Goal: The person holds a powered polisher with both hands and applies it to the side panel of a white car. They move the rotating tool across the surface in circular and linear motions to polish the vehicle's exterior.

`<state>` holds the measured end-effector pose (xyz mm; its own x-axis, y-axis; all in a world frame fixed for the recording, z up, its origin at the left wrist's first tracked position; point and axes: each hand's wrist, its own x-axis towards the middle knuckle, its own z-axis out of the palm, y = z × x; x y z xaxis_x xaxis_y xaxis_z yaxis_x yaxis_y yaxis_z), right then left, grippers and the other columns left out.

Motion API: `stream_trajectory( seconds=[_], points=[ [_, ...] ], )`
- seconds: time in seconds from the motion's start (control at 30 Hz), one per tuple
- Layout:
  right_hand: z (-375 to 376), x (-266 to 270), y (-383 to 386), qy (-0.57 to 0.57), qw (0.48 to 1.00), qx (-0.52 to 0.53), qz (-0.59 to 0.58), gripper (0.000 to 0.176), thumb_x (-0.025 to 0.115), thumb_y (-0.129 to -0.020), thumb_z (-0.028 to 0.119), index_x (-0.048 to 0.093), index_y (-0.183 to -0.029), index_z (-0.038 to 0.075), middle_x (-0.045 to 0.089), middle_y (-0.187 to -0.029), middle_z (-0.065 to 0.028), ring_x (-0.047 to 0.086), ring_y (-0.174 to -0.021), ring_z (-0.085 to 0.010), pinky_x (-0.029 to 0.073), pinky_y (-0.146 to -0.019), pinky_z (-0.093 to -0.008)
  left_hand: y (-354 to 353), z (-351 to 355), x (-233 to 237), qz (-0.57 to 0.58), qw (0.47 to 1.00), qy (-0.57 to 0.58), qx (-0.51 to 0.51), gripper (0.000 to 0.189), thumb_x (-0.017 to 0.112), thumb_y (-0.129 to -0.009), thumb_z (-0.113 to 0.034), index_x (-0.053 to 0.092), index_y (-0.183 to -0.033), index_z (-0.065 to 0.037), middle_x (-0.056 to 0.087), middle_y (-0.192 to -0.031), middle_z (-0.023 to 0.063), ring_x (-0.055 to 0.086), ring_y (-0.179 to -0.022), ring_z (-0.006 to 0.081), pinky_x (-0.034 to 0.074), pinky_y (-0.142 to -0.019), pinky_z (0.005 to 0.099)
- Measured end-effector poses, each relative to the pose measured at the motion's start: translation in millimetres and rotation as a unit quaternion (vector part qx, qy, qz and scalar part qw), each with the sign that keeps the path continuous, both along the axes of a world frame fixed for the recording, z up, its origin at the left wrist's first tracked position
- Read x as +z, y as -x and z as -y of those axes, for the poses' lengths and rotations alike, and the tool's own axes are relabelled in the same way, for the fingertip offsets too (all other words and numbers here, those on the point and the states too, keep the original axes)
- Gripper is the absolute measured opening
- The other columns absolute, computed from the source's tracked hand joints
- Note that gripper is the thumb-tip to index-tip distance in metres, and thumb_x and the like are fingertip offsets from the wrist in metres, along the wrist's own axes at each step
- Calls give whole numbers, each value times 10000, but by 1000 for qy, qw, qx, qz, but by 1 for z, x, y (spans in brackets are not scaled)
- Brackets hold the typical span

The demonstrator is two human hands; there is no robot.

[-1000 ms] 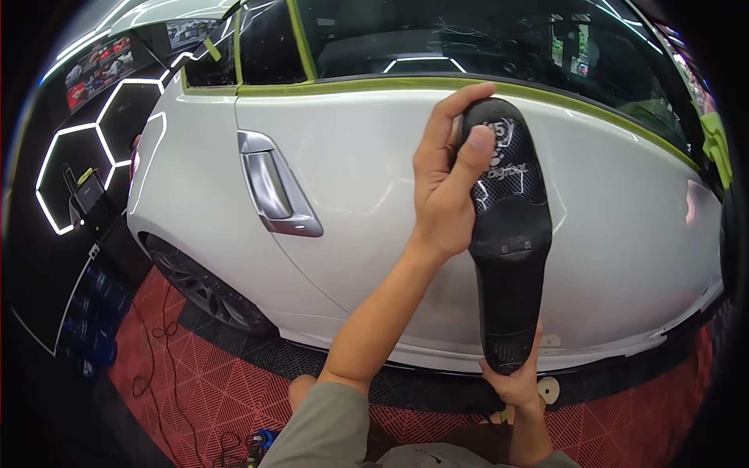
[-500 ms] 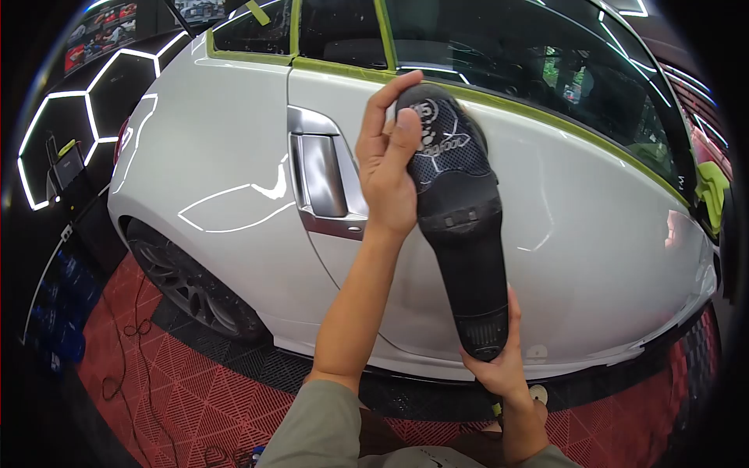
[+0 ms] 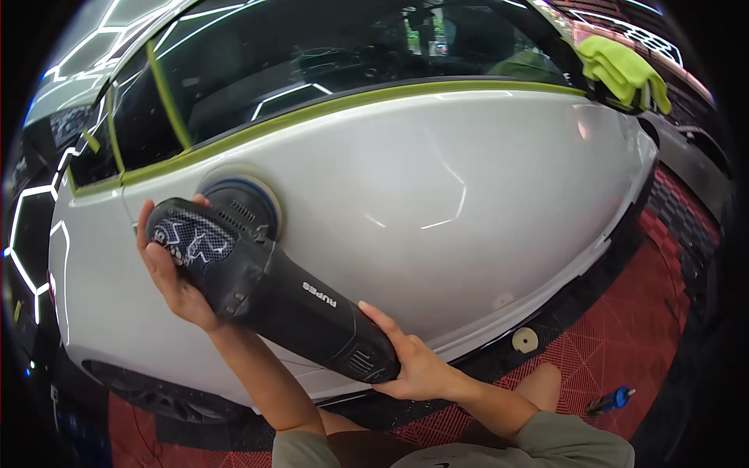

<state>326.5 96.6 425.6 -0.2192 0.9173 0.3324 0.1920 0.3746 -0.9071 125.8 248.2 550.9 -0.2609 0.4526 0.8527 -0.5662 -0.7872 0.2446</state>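
A black RUPES polisher (image 3: 312, 308) lies slantwise across the view, its head at the left. My left hand (image 3: 175, 285) is closed around that head, fingers over the top and thumb on the near side. At the rear end of the body, my right hand (image 3: 421, 366) grips the handle. The round pad (image 3: 271, 191) faces the white car door (image 3: 374, 156) and appears to rest on the panel just below the yellow-green masking tape (image 3: 312, 111). The polisher hides most of the pad's face and the door handle area.
A lime-green towel (image 3: 620, 70) hangs over the side mirror. On the red tiled floor (image 3: 577, 366) lie a pale round disc (image 3: 525, 340) with a centre hole and a blue-capped bottle (image 3: 612, 400). The rear wheel (image 3: 164, 394) is at lower left.
My view has turned toward the car's front. Both hands have swung the polisher from nearly upright to a slant, and its pad now shows against the door.
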Motion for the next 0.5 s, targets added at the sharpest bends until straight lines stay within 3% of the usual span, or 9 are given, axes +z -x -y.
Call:
stream_trajectory(
  seconds=[0.03,0.13,0.23,0.33,0.37,0.43,0.5],
  points=[
    [2,-3,-12,-50,998,-23,18,1056,703,-753,-11,69,-1570,206,662,-1152,-214,679,-967,-391,517,-862,-389,-17,0,4,-14,1000,-9,-12,506,436,-1037,-321,382,-1396,32,636,-1075,304,665,-995,334,561,-867,396],
    [14,-5,-53,-77,996,-42,-14,1052,698,-748,-19,79,-1570,201,649,-1174,-201,677,-975,-354,507,-873,-370,-64,7,14,-45,998,-20,-32,471,449,-1036,-283,405,-1382,33,637,-1071,292,669,-998,325,570,-859,384],
    [24,-8,-96,-102,991,-76,-34,1034,705,-749,-18,100,-1569,162,577,-1293,-183,619,-1110,-292,456,-958,-347,-135,21,34,-61,995,-16,-74,415,468,-1030,-225,446,-1349,39,646,-1066,247,680,-984,303,583,-841,372],
    [33,-10,-139,-135,983,-117,-50,1019,718,-757,-14,114,-1566,119,481,-1394,-168,505,-1247,-242,378,-1044,-335,-199,28,47,-109,990,-25,-89,358,488,-1024,-190,505,-1312,22,677,-1018,171,682,-915,189,555,-818,275],
    [38,-12,-154,-126,982,-128,-61,1013,731,-760,-10,123,-1564,96,412,-1449,-158,406,-1328,-226,303,-1102,-335,-220,30,50,-112,988,-24,-100,343,506,-1019,-181,522,-1300,14,681,-1004,140,665,-886,141,536,-791,239],
    [43,-19,-182,-82,980,-147,-106,1024,729,-756,-29,117,-1566,108,430,-1420,-145,484,-1235,-210,386,-1028,-326,-261,32,54,-122,982,-26,-143,323,554,-1003,-169,549,-1286,-13,677,-958,57,608,-802,44,482,-723,169],
    [54,-15,-204,-28,973,-151,-173,1032,714,-754,-74,109,-1565,131,514,-1253,-115,622,-901,-158,531,-749,-286,-297,42,60,-148,976,-23,-156,310,553,-1001,-168,554,-1279,-31,654,-935,33,583,-795,49,467,-728,175]
  ],
)
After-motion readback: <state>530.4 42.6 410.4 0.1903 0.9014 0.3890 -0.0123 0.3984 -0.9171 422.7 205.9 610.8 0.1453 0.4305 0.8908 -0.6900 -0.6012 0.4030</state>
